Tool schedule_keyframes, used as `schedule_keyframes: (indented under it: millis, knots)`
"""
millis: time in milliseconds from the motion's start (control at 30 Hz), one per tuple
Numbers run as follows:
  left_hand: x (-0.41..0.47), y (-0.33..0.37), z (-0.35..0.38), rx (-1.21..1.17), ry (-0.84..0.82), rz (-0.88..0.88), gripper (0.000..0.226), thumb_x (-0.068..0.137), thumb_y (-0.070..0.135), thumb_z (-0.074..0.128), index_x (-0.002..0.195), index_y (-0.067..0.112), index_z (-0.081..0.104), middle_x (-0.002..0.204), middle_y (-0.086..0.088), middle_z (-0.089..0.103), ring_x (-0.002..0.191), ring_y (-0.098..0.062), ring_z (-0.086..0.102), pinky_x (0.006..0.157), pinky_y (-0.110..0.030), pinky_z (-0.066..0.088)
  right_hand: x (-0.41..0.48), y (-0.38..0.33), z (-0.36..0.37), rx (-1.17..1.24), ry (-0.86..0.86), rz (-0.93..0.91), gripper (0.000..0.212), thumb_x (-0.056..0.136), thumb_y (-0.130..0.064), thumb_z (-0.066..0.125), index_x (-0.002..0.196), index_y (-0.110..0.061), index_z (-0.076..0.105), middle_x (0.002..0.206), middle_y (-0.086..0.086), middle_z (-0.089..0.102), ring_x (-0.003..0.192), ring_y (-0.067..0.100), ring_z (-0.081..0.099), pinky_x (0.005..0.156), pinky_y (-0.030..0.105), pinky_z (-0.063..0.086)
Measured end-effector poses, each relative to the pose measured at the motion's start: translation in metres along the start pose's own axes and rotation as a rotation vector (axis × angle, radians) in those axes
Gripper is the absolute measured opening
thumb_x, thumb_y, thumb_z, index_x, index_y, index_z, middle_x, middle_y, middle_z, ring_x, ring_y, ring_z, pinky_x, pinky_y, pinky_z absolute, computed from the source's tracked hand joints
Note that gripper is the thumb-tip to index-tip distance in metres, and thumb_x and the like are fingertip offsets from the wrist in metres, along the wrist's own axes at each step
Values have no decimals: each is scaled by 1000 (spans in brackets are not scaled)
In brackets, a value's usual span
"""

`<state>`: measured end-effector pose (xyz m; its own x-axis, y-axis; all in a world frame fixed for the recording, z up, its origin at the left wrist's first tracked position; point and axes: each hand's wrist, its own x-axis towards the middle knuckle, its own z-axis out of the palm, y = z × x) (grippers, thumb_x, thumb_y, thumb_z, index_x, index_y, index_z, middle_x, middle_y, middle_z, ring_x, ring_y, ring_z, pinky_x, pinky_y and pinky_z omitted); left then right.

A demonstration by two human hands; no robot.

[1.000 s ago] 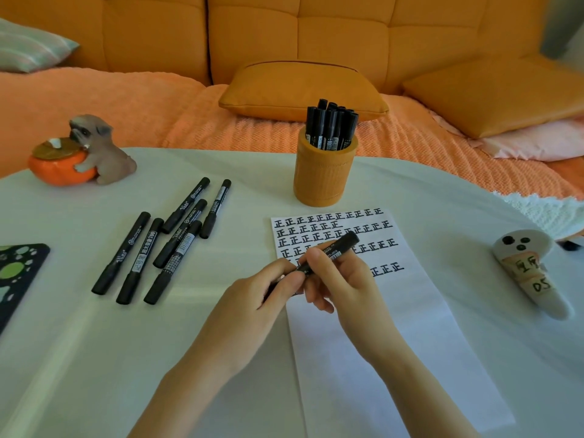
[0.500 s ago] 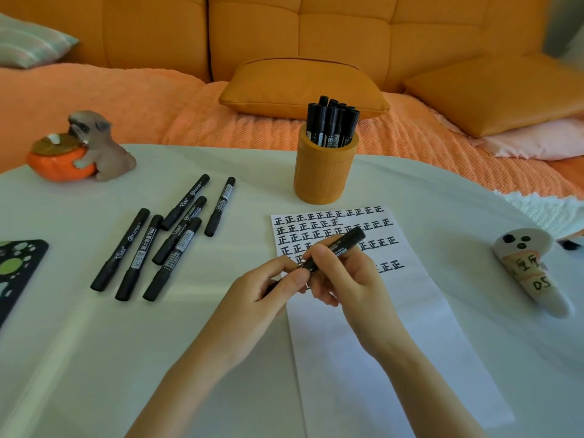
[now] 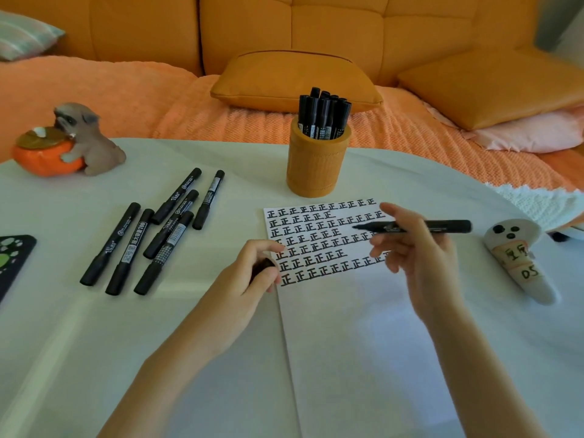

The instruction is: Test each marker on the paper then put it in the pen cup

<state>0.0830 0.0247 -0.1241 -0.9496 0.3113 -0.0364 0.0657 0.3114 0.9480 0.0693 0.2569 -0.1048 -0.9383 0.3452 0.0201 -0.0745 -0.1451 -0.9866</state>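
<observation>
Cap now off: left hand (image 3: 252, 276) pinches cap (image 3: 261, 267), right hand (image 3: 410, 248) grips uncapped marker (image 3: 414, 226) above paper (image 3: 347, 327), hands pulled apart; test stroke likely next, pen cup (image 3: 317, 162) beyond

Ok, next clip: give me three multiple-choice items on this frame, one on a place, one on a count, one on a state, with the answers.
1. Where does the pen cup stand?
A. beyond the far edge of the paper
B. left of the dog figurine
C. on the black tray

2. How many markers lie loose on the table at left?
A. three
B. six
C. nine

3. What state is the marker in the right hand in?
A. capped
B. uncapped, tip pointing left above the paper
C. dropped into the cup

Answers: 1 A, the cup sits just past the paper's written top rows. 2 B, six loose markers can be counted there. 3 B, the bare tip shows, and the left hand pinches a small dark piece, apparently the cap.
</observation>
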Motion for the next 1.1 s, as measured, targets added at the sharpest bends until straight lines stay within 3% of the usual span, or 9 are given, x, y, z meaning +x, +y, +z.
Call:
schedule_keyframes:
  millis: [133,267,400,533,767,1100]
  knots:
    - [2,0,1,62,110,33,24,88,17,62,104,33,54,93,13,69,84,4,62,70,-2,39,10,1,-28,-123,131,-5,18,92,-20,60,85,-5,68,62,8,67,57,19,65,41,22,33]
    - [3,-2,2,58,162,25,19,81,18,71,94,27,60,90,14,73,82,0,66,68,-5,43,15,8,-43,-264,234,-24,23,83,-26,73,75,-6,66,49,-2,57,43,8,48,42,18,32]
    - [3,-3,5,65,175,14,17,79,16,73,88,26,62,89,17,73,84,3,67,69,-5,45,14,15,-48,-375,257,-57,42,84,-29,71,58,-4,50,50,10,40,46,17,33,50,27,30]
    - [5,-5,6,92,177,9,18,78,14,74,87,27,66,87,18,72,83,3,66,70,-4,44,17,19,-48,-404,284,-56,39,86,-26,68,58,-8,48,52,7,40,45,15,34,54,28,31]
    - [5,-8,7,130,162,-4,19,78,15,73,89,28,67,88,12,73,84,5,65,74,-4,46,22,26,-48,-482,308,-51,32,87,-24,65,58,-14,53,52,3,46,41,4,38,46,20,33]
    - [5,-9,7,135,154,-29,17,79,16,73,91,27,67,89,12,73,85,2,66,77,-8,47,22,26,-47,-510,289,-53,28,87,-24,65,63,-12,57,55,0,46,52,11,40,54,28,32]
